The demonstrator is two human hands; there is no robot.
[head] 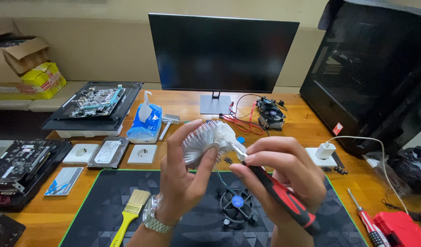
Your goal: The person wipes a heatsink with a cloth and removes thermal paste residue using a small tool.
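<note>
My left hand point(185, 176) holds up a round silver finned heatsink point(206, 139) above the dark desk mat point(105, 192). My right hand point(283, 171) grips a red and black screwdriver point(283, 196), whose metal tip touches the heatsink's side. Below the hands a black cooler fan with a blue centre point(237, 205) lies on the mat, with thin wires running up from it. A few small black screws point(228, 160) lie just behind the heatsink.
A yellow-handled brush point(130, 212) lies on the mat's left. Behind stand a monitor point(222, 55), a black computer case point(370, 73), another cooler point(270, 114), wet wipes point(146, 123) and a motherboard point(98, 101). A hard drive point(107, 152), sockets and a second screwdriver point(363, 219) lie around.
</note>
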